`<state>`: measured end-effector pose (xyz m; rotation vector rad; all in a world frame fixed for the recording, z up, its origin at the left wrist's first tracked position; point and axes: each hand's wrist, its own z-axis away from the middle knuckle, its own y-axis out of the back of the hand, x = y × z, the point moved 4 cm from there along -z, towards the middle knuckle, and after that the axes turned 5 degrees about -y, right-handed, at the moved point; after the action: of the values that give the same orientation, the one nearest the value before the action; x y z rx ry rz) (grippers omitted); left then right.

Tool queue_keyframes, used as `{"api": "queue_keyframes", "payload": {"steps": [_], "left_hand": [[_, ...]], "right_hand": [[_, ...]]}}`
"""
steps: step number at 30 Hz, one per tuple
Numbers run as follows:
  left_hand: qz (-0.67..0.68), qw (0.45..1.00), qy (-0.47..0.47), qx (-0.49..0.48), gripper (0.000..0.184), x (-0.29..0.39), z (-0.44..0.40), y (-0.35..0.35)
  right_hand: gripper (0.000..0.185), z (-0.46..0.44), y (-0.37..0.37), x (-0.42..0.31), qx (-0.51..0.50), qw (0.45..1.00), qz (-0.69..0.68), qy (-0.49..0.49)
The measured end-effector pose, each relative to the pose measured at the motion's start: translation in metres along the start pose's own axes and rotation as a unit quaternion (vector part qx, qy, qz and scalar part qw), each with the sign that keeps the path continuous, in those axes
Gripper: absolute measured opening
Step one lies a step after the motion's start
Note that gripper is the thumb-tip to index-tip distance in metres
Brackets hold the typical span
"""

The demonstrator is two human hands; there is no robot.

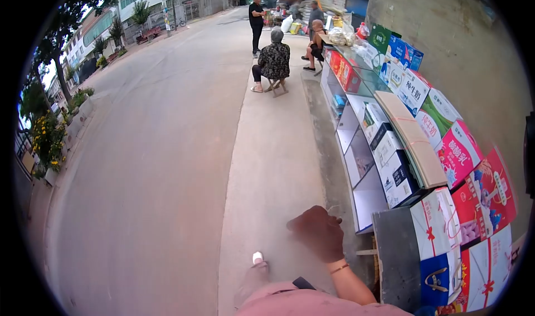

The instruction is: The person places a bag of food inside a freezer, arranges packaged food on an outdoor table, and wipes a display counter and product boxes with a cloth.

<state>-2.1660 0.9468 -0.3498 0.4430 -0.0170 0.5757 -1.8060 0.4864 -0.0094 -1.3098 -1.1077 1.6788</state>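
My right hand (320,233) is low in the head view, in front of my pink top (312,302), with a thin band (339,268) round its wrist. Its fingers look curled in, and their details are blurred. A faint thin light line shows by the fingers, but whatever they may hold cannot be made out. To its right, apart from it, stands a display counter (370,199) with white and black boxes (392,161). My left hand is out of view. One light shoe (257,257) shows on the pavement below.
Milk cartons (412,87) and gift boxes (484,268) line the counter's right side, beside a wall (440,43). Ahead, one person (273,59) sits on a folding stool (277,86); another (256,23) stands. More people are by stacked sacks. A road (150,165) runs along the left.
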Motion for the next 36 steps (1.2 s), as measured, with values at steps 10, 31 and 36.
{"api": "queue_keyframes", "payload": {"steps": [10, 31, 36], "left_hand": [[-0.003, 0.838, -0.379, -0.393, 0.030, 0.515, 0.287, -0.424], [-0.469, 0.410, -0.782, -0.019, 0.017, 0.966, 0.650, -0.858], [-0.441, 0.344, -0.828, 0.039, 0.010, 1.079, 0.667, -1.010]], "right_hand": [[0.044, -0.262, -0.076, -0.102, 0.081, 0.928, 0.340, 0.127], [0.039, -0.805, 0.018, -0.372, 0.183, 0.675, 0.708, 0.100], [0.037, -0.926, 0.073, -0.434, 0.241, 0.674, 0.695, 0.072]]}}
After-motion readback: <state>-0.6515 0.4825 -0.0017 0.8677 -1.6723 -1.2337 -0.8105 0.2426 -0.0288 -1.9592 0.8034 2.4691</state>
